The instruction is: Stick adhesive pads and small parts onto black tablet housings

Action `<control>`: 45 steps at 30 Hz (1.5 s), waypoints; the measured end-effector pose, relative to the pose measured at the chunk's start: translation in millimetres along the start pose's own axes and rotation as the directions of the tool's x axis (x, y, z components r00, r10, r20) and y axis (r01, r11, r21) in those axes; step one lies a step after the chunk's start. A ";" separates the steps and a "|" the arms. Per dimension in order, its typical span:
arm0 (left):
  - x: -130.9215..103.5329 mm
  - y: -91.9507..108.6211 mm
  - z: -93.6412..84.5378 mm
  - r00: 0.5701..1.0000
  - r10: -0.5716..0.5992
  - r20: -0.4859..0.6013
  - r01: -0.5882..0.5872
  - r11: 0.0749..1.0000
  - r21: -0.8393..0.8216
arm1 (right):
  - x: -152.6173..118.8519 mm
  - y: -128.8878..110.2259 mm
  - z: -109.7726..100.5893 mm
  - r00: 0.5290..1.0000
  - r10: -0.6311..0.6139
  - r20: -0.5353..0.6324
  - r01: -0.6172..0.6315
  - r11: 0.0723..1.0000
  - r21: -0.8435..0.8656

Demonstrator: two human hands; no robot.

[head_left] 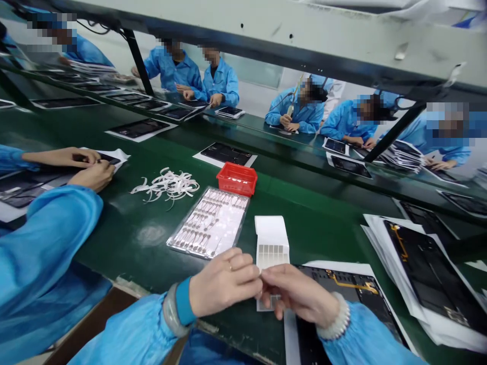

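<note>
My left hand [226, 278] and my right hand [299, 291] meet fingertip to fingertip, both closed in a pinch. A tiny pale bit shows between the fingertips, too small to name. Under and behind the fingers lies a white sheet of small grey stickers [273, 252], its far end curling up. Beneath my right forearm is a black tablet housing [365, 299] with an orange flex cable, on white paper. Left of the sticker sheet sits a clear tray [224, 230] with rows of small round parts on thin leads.
Behind the tray stands a red bin [236, 178] with small white pieces. White strips [167, 185] lie heaped left of it. Stacked housings [429, 274] are at right. A co-worker's hands [91, 167] work at left. A shelf beam [266, 35] crosses above; several people sit opposite.
</note>
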State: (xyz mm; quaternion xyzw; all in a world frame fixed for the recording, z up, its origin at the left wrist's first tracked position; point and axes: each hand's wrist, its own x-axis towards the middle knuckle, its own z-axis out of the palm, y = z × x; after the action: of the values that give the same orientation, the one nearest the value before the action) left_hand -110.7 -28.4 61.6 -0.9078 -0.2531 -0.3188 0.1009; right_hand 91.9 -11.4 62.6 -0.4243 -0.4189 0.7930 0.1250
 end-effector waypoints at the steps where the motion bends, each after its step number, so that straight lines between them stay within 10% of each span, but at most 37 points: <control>1: -1.8 4.1 -1.3 0.999 0.036 0.006 -0.036 0.999 0.013 | 6.5 0.7 3.7 0.999 0.026 0.027 -0.027 0.999 0.039; 8: -18.4 9.3 -1.0 0.998 -0.066 0.002 0.066 0.998 -0.009 | 31.6 4.6 18.0 0.998 0.003 -0.056 -0.003 1.000 -0.012; 12: -28.6 10.3 9.1 0.914 -0.381 -0.137 0.380 0.924 -0.033 | 42.3 -0.1 17.8 0.957 -0.210 -0.200 0.166 0.962 -0.217; 23: -30.6 7.3 21.9 0.833 -0.533 -0.151 0.551 0.824 0.131 | 50.1 0.4 24.4 0.875 -0.463 -0.141 0.314 0.765 -0.562; 27: -33.2 -17.5 16.0 0.774 -0.609 -0.175 0.633 0.743 0.215 | 41.5 -3.6 16.9 0.906 -0.366 -0.215 0.226 0.845 -0.485; 34: 3.7 25.5 25.1 0.910 -0.415 -0.002 0.415 0.910 -0.005 | -7.7 5.6 -7.3 0.950 -0.203 -0.237 0.092 0.908 -0.408; 40: 37.7 74.4 55.1 0.933 -0.358 0.036 0.348 0.870 -0.350 | -67.9 42.1 -16.9 0.670 -0.662 -0.335 0.292 0.650 -0.701; 45: 34.2 86.5 84.5 0.986 -0.168 0.005 0.161 0.940 -0.299 | -110.1 75.9 -39.8 0.592 -0.699 -0.401 0.314 0.658 -0.684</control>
State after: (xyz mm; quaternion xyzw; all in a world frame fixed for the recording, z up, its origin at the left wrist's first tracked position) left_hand 2.1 -59.4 15.7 -0.8850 -0.2759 -0.3699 -0.0619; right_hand 201.8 -97.0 55.1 -0.5370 -0.6651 0.3703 0.3636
